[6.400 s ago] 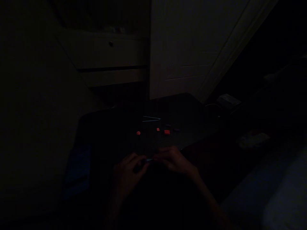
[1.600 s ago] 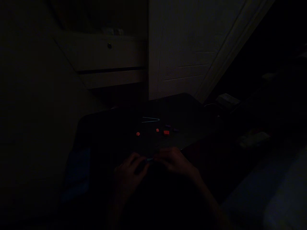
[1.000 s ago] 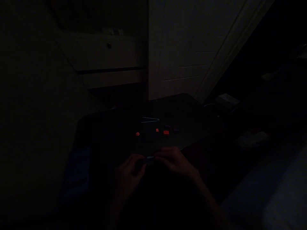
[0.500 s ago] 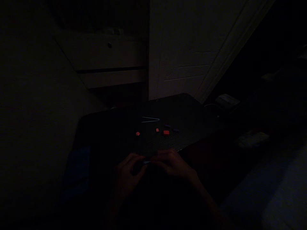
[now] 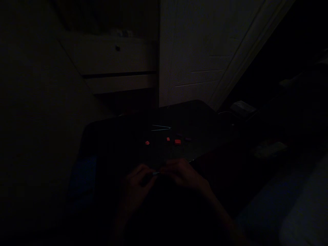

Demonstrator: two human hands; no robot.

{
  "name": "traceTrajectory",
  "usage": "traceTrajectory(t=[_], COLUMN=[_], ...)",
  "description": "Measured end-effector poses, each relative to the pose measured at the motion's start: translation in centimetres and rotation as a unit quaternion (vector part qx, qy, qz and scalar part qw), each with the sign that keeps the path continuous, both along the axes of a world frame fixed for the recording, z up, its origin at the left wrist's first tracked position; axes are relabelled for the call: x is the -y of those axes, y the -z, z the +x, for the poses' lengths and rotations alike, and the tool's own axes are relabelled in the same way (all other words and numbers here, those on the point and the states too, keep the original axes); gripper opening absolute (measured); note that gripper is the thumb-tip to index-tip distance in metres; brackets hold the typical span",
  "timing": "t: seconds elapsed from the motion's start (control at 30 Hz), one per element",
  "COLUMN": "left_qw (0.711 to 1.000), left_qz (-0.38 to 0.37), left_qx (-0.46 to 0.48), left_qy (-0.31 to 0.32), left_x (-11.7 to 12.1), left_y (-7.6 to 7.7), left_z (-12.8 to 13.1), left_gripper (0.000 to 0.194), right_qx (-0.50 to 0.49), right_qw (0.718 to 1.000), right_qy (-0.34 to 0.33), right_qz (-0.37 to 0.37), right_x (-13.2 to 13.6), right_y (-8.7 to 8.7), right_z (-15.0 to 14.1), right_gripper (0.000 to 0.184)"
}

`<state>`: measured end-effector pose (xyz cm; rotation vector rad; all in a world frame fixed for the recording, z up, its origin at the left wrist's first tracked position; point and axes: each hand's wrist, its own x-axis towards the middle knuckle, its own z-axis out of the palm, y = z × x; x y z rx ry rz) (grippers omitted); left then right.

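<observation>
The view is very dark. My left hand (image 5: 138, 179) and my right hand (image 5: 179, 172) meet over the near part of a dark table (image 5: 115, 136), fingers pinched. A small pale bluish piece (image 5: 155, 173) shows between their fingertips, its kind too dim to make out. Beyond my hands lie a red block (image 5: 177, 141), a smaller light-red block (image 5: 168, 139) and a small pinkish-red knobbly piece (image 5: 147, 142). Two dark purplish pieces, one of them a small bar (image 5: 188, 139), rest right of the red block. Farther back is a thin pale V-shaped tool (image 5: 161, 128) like tweezers.
A blue flat object (image 5: 82, 177) lies at the table's left side. Behind the table stand a drawer unit (image 5: 118, 61) and a pale panelled door (image 5: 194, 51). A whitish box (image 5: 243, 108) sits to the right, with pale fabric (image 5: 304, 212) at lower right.
My right hand has shifted slightly left and closer to my left hand. The pale piece between the fingertips has moved a little left and down. The things on the table stay put.
</observation>
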<state>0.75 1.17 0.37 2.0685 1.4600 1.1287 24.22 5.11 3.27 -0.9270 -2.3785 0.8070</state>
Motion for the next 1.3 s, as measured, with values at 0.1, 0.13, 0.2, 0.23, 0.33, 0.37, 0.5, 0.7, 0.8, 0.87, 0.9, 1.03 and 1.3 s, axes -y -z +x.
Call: traceTrajectory(t=[0.1,0.13,0.2,0.23,0.33,0.37,0.5,0.7,0.8,0.87,0.9,1.03,1.3], left_qw=[1.000,1.000,1.000,1.000,1.000,1.000,1.000,1.000,1.000,1.000,1.000,1.000,1.000], left_qz=[0.007,0.010,0.014,0.012,0.009,0.009,0.019,0.013,0.005,0.003,0.004,0.015,0.017], left_qx=[0.002,0.004,0.010,0.011,0.012,0.013,0.012,0.008,0.005,-0.002,-0.002,0.004,0.007], left_qy=[-0.002,-0.002,-0.003,-0.004,-0.002,0.002,0.010,0.008,0.007,0.005,0.004,0.009,0.018], left_x=[-0.1,-0.1,-0.2,-0.2,-0.2,-0.2,-0.2,-0.1,-0.1,-0.1,-0.1,-0.3,-0.3], left_y=[0.0,-0.1,-0.1,-0.1,-0.1,0.0,0.3,0.3,0.0,-0.1,-0.1,0.1,-0.2], left_z=[0.0,0.0,0.0,0.0,0.0,0.0,-0.2,-0.2,-0.1,-0.1,-0.1,-0.2,-0.2], left_gripper=[0.005,0.005,0.005,0.006,0.006,0.006,0.007,0.005,0.006,0.007,0.007,0.007,0.004], right_qx=[0.012,0.015,0.016,0.015,0.010,0.006,-0.010,0.026,0.034,0.037,0.039,0.042,0.055], right_qw=[1.000,1.000,1.000,1.000,1.000,1.000,0.999,0.997,0.997,0.998,0.998,0.998,0.995], right_qy=[-0.010,-0.014,-0.018,-0.019,-0.018,-0.015,-0.003,0.014,0.001,-0.007,-0.009,-0.010,0.018], right_qz=[-0.004,-0.003,-0.002,-0.002,0.014,0.024,0.047,0.072,0.063,0.052,0.047,0.050,0.081], right_x=[-0.1,-0.1,-0.1,-0.1,-0.1,-0.1,-0.1,0.0,0.1,0.1,0.1,0.1,0.2], right_y=[-0.3,-0.3,-0.2,-0.1,0.3,0.4,0.9,0.7,0.1,-0.3,-0.4,-0.2,0.3], right_z=[0.1,0.2,0.3,0.4,0.4,0.4,0.0,-0.4,-0.3,-0.1,0.0,0.0,-0.2], right_gripper=[0.018,0.018,0.018,0.020,0.024,0.024,0.023,0.020,0.022,0.022,0.021,0.021,0.025])
